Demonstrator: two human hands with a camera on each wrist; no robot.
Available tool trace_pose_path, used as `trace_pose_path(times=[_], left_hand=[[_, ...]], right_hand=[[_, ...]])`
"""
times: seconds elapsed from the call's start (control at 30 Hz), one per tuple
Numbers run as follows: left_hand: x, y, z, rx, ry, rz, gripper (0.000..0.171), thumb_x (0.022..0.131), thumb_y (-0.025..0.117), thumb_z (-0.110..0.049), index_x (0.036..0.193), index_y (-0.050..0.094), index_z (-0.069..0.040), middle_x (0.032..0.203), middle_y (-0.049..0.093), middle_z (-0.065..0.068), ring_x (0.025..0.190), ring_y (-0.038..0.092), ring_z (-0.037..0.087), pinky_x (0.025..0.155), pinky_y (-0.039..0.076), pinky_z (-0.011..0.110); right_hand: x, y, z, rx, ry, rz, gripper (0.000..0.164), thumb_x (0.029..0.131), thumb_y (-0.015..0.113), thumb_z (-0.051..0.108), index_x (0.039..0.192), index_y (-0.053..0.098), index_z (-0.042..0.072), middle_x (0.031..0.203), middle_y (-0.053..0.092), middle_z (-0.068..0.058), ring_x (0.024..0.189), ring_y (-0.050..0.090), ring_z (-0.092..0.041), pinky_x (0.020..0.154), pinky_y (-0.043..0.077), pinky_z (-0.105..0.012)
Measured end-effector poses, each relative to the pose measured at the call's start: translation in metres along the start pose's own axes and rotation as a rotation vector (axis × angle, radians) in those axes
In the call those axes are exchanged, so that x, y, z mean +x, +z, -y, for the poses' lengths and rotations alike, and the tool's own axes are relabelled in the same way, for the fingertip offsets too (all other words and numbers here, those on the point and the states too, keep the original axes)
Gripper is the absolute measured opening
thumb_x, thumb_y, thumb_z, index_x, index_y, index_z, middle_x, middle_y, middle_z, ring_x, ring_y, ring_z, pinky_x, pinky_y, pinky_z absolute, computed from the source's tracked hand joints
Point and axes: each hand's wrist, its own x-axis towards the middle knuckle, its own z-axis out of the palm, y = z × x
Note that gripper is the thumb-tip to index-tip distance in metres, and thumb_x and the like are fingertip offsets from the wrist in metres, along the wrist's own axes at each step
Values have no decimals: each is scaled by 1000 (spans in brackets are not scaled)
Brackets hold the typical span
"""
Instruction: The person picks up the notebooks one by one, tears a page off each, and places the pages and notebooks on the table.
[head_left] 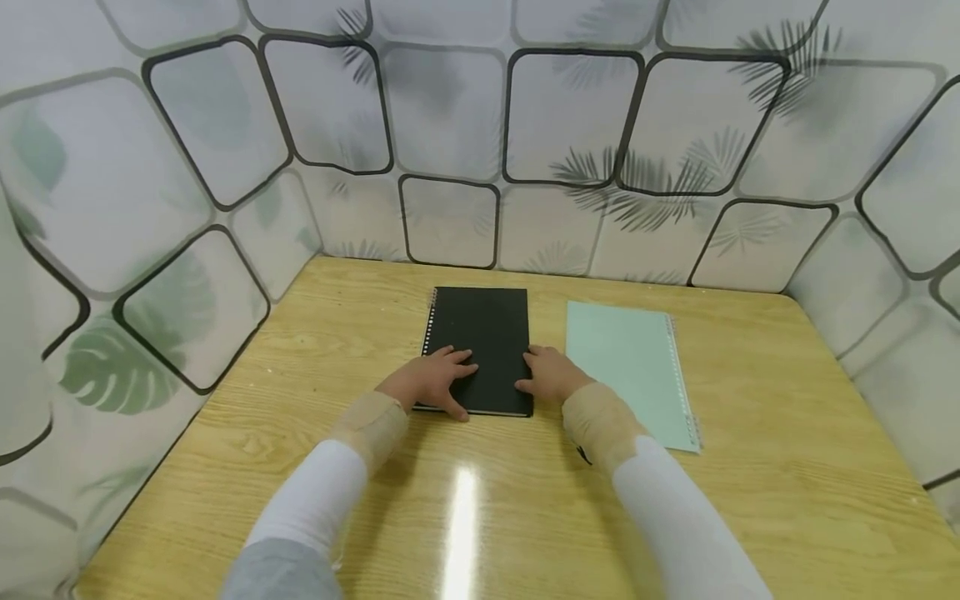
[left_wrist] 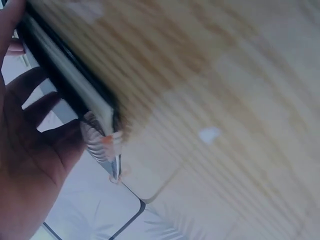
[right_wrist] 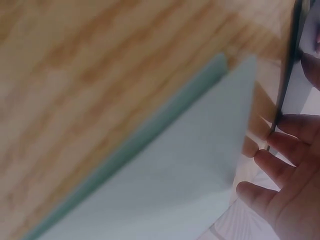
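Observation:
A black spiral notebook (head_left: 483,321) lies closed on the wooden table, its coil binding on the left side. My left hand (head_left: 431,381) rests on its lower left part with fingers spread over the cover and the thumb at the near edge. Close up in the left wrist view, the coil (left_wrist: 97,137) sits at the notebook's corner beside my fingers. At the right edge of the black notebook, the fingertips of my right hand (head_left: 553,375) touch the side, with the thumb over the cover. Neither hand is curled round it.
A pale green spiral notebook (head_left: 622,354) lies slightly turned to the right of the black one, partly behind my right wrist, its coil on the right. Patterned walls (head_left: 450,108) enclose the table (head_left: 787,500) at the back and sides.

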Motion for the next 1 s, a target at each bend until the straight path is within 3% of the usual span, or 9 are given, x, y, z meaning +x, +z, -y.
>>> trace_pose_path(times=[0.13,0.23,0.4,0.47,0.53,0.7,0.8,0.97,1.0], left_hand=[[-3,4,1,21,32,-11,78,80,57,-62,145,29,-28,156,16,-6,144,13,30,110,29,51],[-6,7,2,15,70,-23,72,85,53,-58,145,28,-27,156,17,-6,144,12,32,108,31,51],[-11,12,5,-26,121,-52,61,92,46,-50,145,29,-23,155,20,-3,144,11,35,109,30,50],[-11,11,6,-27,144,-67,56,96,41,-45,145,31,-21,154,23,0,143,14,37,110,28,49],[-11,11,6,-18,165,-86,52,98,37,-42,144,33,-17,153,27,3,141,17,39,111,27,48],[-12,8,5,-49,168,-134,46,101,30,-32,142,37,-11,149,35,6,139,25,35,112,27,46],[-10,6,4,-95,150,-149,46,101,28,-28,142,37,-10,148,37,6,139,29,32,110,29,46],[-7,5,3,-126,125,-142,45,100,28,-26,142,37,-11,147,38,8,138,32,30,109,31,45],[-6,5,3,-128,121,-142,45,100,28,-26,142,37,-10,146,39,9,137,33,31,109,32,45]], right_hand=[[-1,0,-2,-30,-18,-6,64,93,50,41,142,33,3,150,28,-17,137,30,-34,111,28,-48],[-6,-3,-4,-43,-54,-11,55,96,48,31,140,36,1,149,30,-17,136,32,-35,108,31,-49],[-17,-11,-11,-79,-143,-41,29,93,49,13,114,59,-3,130,51,-18,114,54,-35,87,50,-45],[-19,-13,-14,-89,-159,-40,20,91,53,14,100,64,-1,118,57,-16,100,59,-31,78,52,-41],[-20,-14,-16,-75,-164,-32,18,88,57,17,91,65,2,115,58,-15,97,60,-30,78,52,-41],[-20,-13,-14,-32,-138,-16,27,88,59,31,81,66,6,128,54,-18,105,59,-33,84,51,-44],[-21,-11,-10,-19,-103,-15,32,88,60,37,88,67,6,130,53,-18,110,56,-33,88,49,-45],[-20,-7,-1,-10,-40,-51,47,85,62,43,114,64,6,127,55,-13,113,55,-29,90,49,-44],[-20,-6,1,-11,-22,-67,44,84,62,44,107,66,6,121,59,-11,104,59,-26,83,52,-42]])
